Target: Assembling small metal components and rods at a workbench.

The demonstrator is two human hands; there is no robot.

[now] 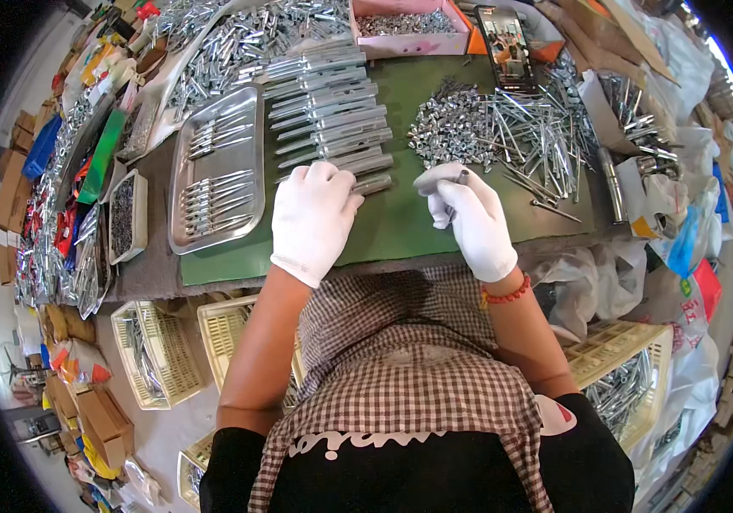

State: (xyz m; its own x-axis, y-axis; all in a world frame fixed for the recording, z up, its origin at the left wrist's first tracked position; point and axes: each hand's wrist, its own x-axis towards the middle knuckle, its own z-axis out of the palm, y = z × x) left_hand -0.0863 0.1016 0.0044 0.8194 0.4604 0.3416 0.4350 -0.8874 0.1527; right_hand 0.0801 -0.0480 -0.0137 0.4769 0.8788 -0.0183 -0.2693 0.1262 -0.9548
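Both my hands wear white gloves. My left hand (315,218) is over the near end of a row of shiny metal sleeves (349,128), fingers curled on the nearest metal sleeve (375,185), whose right end sticks out past them. To the right, above the green mat (418,227), my right hand (473,214) is closed in a pinch. A short grey metal tip (463,177) shows between thumb and fingers; the rest of it is hidden. Beyond that hand lie a heap of small metal nuts (452,124) and a pile of long bolts (546,137).
A steel tray (259,184) with rows of metal pins stands left of the sleeves. A pink box (409,43) of small parts sits at the back. Heaped metal parts (255,43) cover the far left. Cream baskets (157,355) stand below the table's front edge.
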